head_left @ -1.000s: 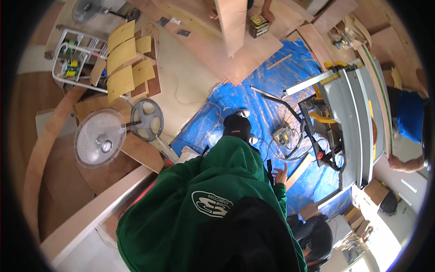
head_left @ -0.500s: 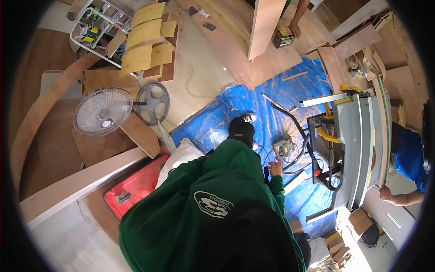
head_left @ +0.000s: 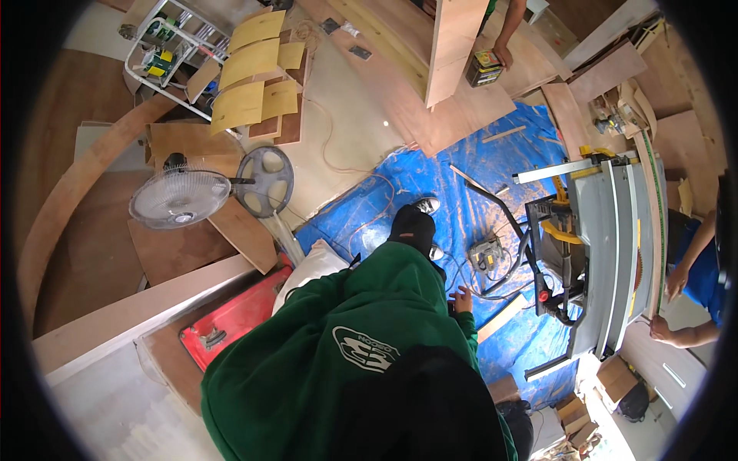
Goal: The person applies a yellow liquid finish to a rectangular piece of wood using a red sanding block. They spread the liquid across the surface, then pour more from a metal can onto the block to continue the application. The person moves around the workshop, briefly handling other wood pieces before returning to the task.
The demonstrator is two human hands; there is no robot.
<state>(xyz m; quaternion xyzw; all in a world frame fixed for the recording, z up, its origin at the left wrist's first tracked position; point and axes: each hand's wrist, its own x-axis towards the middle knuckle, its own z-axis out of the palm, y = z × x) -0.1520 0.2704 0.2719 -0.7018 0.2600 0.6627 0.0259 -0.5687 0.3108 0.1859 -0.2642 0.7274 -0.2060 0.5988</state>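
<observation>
My right hand point(head_left: 463, 300) is low beside my right hip, below the middle of the view, its fingers bent in. A small dark object point(head_left: 451, 308) shows against it, too small to name. Just beyond the hand, a grey and black corded power tool point(head_left: 486, 256) lies on the blue tarp point(head_left: 503, 346), with a pale wood strip point(head_left: 503, 318) to the hand's right. My left sleeve point(head_left: 307, 301) runs down at the left, and the left hand is hidden behind my green hoodie point(head_left: 307, 369).
Right of me stands a table saw point(head_left: 600, 230); beyond it are a co-worker's two hands point(head_left: 663, 329). Another co-worker's hand point(head_left: 503, 57) is by a yellow-black box point(head_left: 484, 69). A standing fan point(head_left: 177, 201), a red case point(head_left: 219, 326) and a white sack point(head_left: 315, 267) are at left.
My right hand has dropped slightly and its fingers have drawn in. The co-worker at the right has brought a second hand into view. The fan head has turned.
</observation>
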